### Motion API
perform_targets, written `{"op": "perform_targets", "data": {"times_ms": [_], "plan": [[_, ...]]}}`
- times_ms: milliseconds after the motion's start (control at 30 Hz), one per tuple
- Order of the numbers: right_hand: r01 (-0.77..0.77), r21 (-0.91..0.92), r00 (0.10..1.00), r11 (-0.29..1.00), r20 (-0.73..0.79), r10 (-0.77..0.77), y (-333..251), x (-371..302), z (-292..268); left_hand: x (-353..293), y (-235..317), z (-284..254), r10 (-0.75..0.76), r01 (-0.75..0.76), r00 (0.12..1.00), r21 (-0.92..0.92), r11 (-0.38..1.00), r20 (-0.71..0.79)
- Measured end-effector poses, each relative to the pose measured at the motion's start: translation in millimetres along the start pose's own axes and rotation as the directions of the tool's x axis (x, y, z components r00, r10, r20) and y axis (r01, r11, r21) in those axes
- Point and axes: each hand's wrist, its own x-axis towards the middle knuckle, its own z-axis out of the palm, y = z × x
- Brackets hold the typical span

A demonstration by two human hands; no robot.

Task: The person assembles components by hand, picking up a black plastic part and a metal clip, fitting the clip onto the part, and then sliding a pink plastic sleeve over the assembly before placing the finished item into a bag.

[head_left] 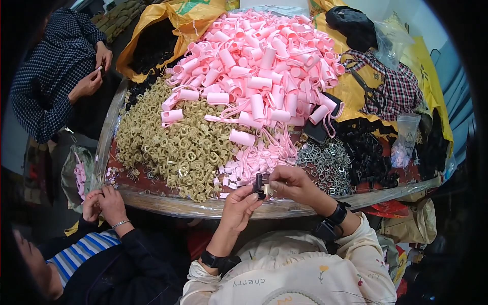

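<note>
At the table edge, both hands, left hand and right hand, pinch a small black clip.

The heap of square rings lies on the table, left of its middle. Behind and to the right of that heap rises the mound of tube pieces. Right of the heap lie the wire clips, and farther right the dark clips. Behind the heap's left end sits an open sack. At the table edge, in front of the heap and to its right, the left hand and right hand meet on a small clip
</note>
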Motion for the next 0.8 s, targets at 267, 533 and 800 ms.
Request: {"op": "perform_targets", "data": {"times_ms": [267, 533, 800], "plan": [[0.091, -0.206, 0.992, 0.974, 0.099, -0.072, -6, 3, 13, -7, -8, -13, -0.002, 0.002, 1.000, -0.052, 0.999, -0.008], [-0.127, -0.129, 0.991, 0.983, -0.051, 0.121, 8, -7, 14, -11, -2, -14, 0.043, -0.042, 0.998, 0.032, 0.999, -0.054], [0.374, -0.852, 0.923, 0.366, 0.301, -0.240, 50, -7, -4, 1, 11, -6, 0.491, -0.263, 0.871, 0.824, 0.502, -0.021]]}}
